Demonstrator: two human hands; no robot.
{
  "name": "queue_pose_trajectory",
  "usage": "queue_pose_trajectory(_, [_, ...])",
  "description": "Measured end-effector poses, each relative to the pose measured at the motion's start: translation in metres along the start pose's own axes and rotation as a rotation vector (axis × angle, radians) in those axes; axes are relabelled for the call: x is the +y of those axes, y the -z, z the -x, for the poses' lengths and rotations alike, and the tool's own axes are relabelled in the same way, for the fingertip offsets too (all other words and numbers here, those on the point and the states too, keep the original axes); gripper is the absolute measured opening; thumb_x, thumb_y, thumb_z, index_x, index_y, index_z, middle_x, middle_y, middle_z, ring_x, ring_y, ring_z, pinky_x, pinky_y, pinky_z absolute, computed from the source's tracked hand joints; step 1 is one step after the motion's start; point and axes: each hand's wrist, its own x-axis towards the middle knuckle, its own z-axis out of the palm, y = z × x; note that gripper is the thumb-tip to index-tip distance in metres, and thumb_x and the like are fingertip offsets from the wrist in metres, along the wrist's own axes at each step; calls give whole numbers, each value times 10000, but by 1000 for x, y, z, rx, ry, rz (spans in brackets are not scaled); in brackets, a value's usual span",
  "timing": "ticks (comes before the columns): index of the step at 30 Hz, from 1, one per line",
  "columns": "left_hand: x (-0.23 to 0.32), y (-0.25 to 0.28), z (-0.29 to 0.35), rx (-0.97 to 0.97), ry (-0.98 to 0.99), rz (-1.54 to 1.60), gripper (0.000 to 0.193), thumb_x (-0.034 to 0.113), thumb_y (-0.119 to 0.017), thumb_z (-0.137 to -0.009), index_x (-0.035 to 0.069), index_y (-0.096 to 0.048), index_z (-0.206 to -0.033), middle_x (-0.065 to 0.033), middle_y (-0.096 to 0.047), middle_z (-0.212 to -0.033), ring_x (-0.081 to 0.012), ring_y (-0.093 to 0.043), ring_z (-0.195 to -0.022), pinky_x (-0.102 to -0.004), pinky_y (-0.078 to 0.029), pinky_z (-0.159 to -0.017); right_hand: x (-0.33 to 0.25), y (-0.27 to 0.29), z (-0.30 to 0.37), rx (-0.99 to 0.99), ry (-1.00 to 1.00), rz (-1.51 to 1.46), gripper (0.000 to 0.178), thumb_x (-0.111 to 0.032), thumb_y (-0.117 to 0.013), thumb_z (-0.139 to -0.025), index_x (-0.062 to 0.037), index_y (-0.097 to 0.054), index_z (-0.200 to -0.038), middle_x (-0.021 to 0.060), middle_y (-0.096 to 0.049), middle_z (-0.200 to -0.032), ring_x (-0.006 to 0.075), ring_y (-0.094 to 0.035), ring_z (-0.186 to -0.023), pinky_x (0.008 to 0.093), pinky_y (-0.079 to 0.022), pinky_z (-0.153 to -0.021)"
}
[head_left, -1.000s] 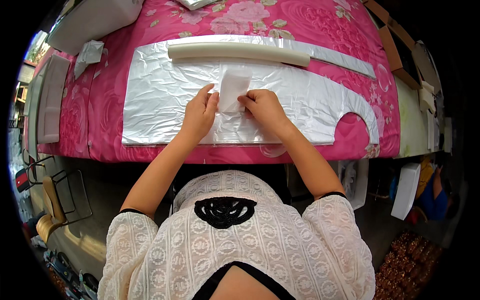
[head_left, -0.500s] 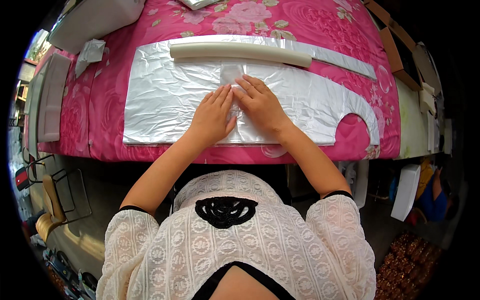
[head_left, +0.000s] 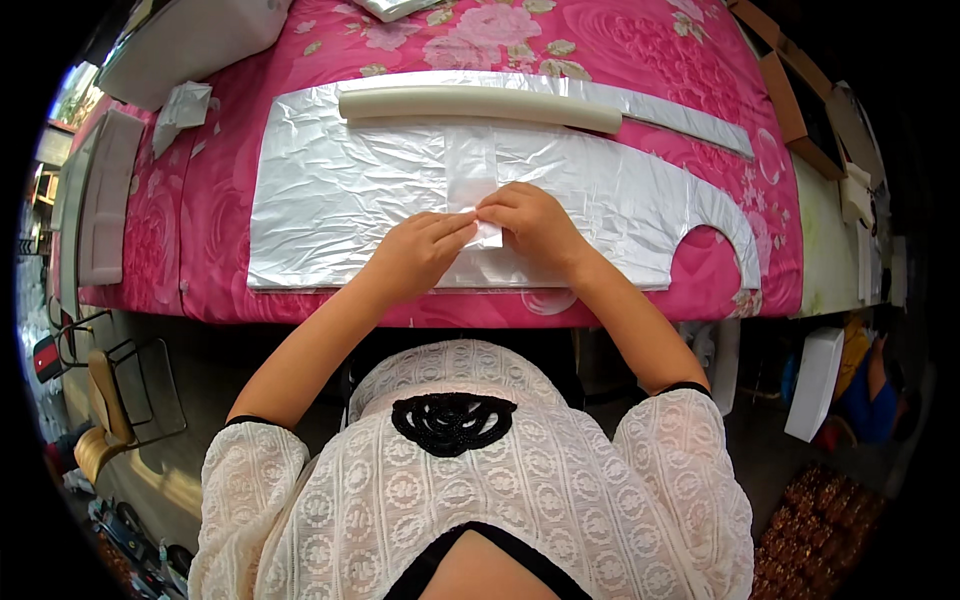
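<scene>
The left hand (head_left: pixel 415 252) and right hand (head_left: pixel 537 225) meet at the tips, fingers pinching the near end of a translucent film strip (head_left: pixel 470 172). The strip lies lengthwise away from the person, over a wrinkled silver sheet (head_left: pixel 335 195) on the pink-flowered table (head_left: pixel 640 45); beyond it rests a pale roll (head_left: pixel 480 103).

We see pink floral tablecloth (head_left: pixel 215 200); white tub (head_left: pixel 195 48) at tablecloth's far-left corner; tan chair (head_left: pixel 108 398) off tablecloth's near-left corner; brown box (head_left: pixel 783 105) at tablecloth's right edge.
</scene>
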Motion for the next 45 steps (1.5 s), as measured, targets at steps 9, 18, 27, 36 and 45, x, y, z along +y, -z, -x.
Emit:
queue_pose_trajectory(9, [12, 2, 32, 15, -39, -18, 338, 45, -664, -687, 59, -619, -1022, -64, -627, -1104, -214, -595, -1040, -399, -467, -914, -28, -12, 31, 80, -21, -66, 285, 14, -637, -647, -68, -659, -918, 54, -634, -911, 240, -600, -842, 330, -505, -720])
queue_pose_trajectory(18, [29, 3, 22, 240, 29, 115, 244, 34, -691, -650, 73, -632, -883, -45, -650, -1025, -218, -628, -858, -353, -515, -782, -32, -10, 28, 172, 2, 46, 311, 59, -618, -638, -85, -681, -906, 44, -636, -935, 243, -589, -854, 333, -501, -715])
queue_pose_trajectory(27, [33, 7, 20, 279, -60, 19, 186, 68, -680, -674, 87, -657, -858, -25, -661, -973, -199, -632, -772, -322, -529, -714, -47, -1, 39, 271, 186, 178, 146, -95, -657, -652, -115, -648, -797, -3, -614, -909, 188, -571, -906, 327, -470, -741])
queue_pose_trajectory(36, [35, 10, 20, 204, -166, -6, 129, 91, -673, -717, 89, -673, -846, -7, -670, -954, -152, -645, -842, -333, -527, -772, -49, -4, 40, 236, 182, 199, 139, -110, -663, -662, -94, -645, -799, 3, -619, -894, 179, -581, -901, 327, -466, -740])
queue_pose_trajectory(45, [26, 6, 25, 37, -157, 36, 295, 100, -658, -734, 89, -643, -1029, -36, -642, -1087, -182, -615, -1015, -372, -478, -913, -39, -15, 43, 201, 90, 109, 188, -62, -656, -671, -76, -657, -859, 40, -673, -910, 197, -640, -846, 311, -502, -708])
